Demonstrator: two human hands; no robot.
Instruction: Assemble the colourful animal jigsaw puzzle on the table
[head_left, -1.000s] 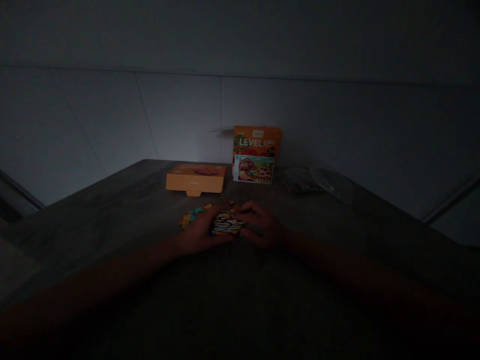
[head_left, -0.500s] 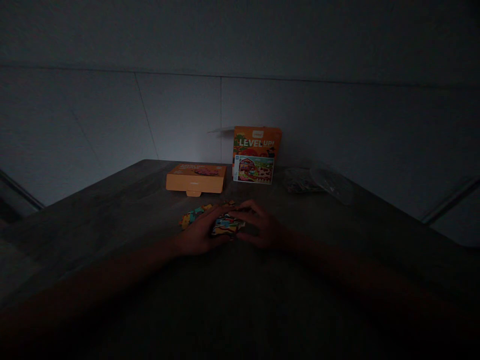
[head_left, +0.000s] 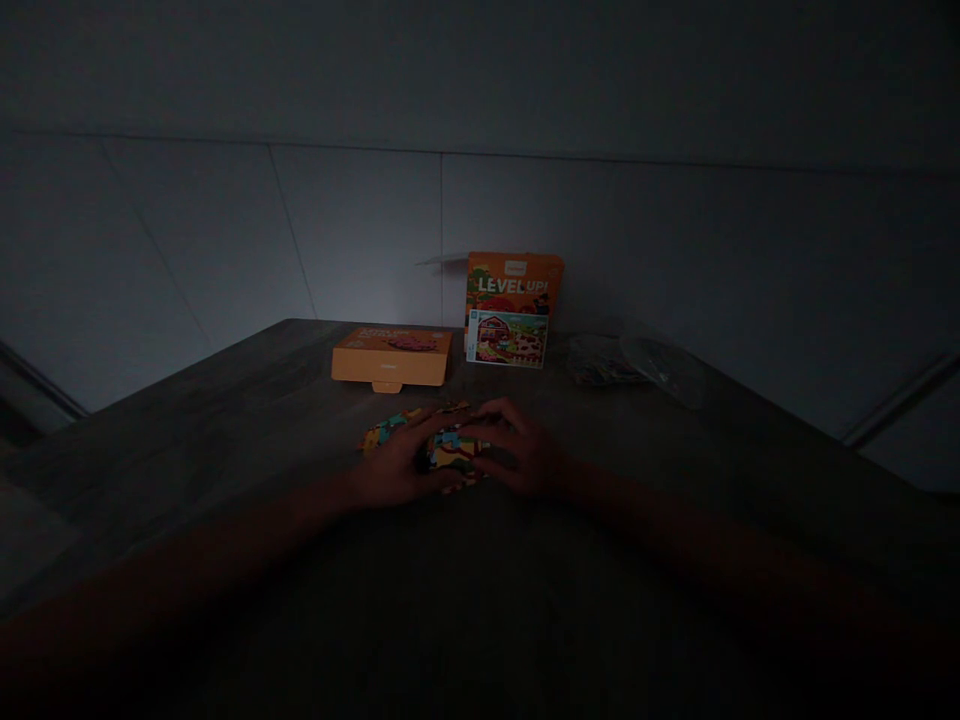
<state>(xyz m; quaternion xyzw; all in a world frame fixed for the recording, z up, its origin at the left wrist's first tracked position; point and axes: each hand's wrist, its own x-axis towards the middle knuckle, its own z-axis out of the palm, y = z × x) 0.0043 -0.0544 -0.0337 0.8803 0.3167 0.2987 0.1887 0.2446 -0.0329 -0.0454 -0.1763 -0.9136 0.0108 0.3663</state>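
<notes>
In the head view, beyond the hands, an upright orange box (head_left: 515, 292) reads "LEVEL UP!"; the lettering on the flat box (head_left: 390, 360) is too dim to read surely. Left hand (head_left: 391, 468) and right hand (head_left: 526, 455) curve inward, fingers bent and apart, around colourful puzzle pieces (head_left: 452, 451) between them on the worktop (head_left: 255, 400); whether either grips one, I cannot tell.

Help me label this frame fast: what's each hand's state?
Left hand: open, curved around colourful pieces; any grip cannot be told.
Right hand: open, curved at the same pieces; grip unclear.
</notes>
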